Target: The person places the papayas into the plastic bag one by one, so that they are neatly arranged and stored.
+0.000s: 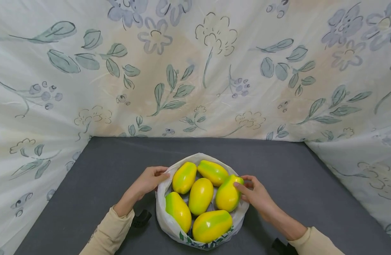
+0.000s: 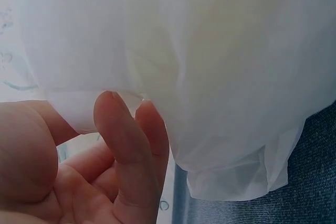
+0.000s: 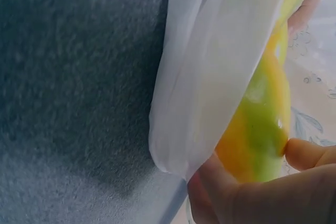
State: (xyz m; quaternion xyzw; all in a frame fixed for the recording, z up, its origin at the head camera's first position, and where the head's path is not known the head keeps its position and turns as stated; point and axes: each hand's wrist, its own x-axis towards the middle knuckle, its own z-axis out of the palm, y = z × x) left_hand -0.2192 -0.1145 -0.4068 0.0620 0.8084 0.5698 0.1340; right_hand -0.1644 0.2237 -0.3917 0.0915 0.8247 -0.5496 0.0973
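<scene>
In the head view, a white plastic bag (image 1: pixel 161 209) with its rim spread wide holds several glossy yellow-green papayas (image 1: pixel 200 197). My left hand (image 1: pixel 148 181) pinches the bag's rim at the left, thumb over the edge. The left wrist view shows that hand's curled fingers (image 2: pixel 123 145) against the thin white plastic. At the right side of the bag, my right hand (image 1: pixel 258 195) grips one papaya (image 1: pixel 227 198), its thumb on the upper side. In the right wrist view, the thumb (image 3: pixel 304 154) touches that papaya, while other fingers lie at the bag's edge, partly hidden.
The bag stands on a dark grey tabletop (image 1: pixel 119 159). Floral white cloth (image 1: pixel 195 71) hangs behind and along both sides of the table. A black wrist device (image 1: pixel 141 218) sits beneath the left forearm, with another (image 1: pixel 279 247) by the right sleeve.
</scene>
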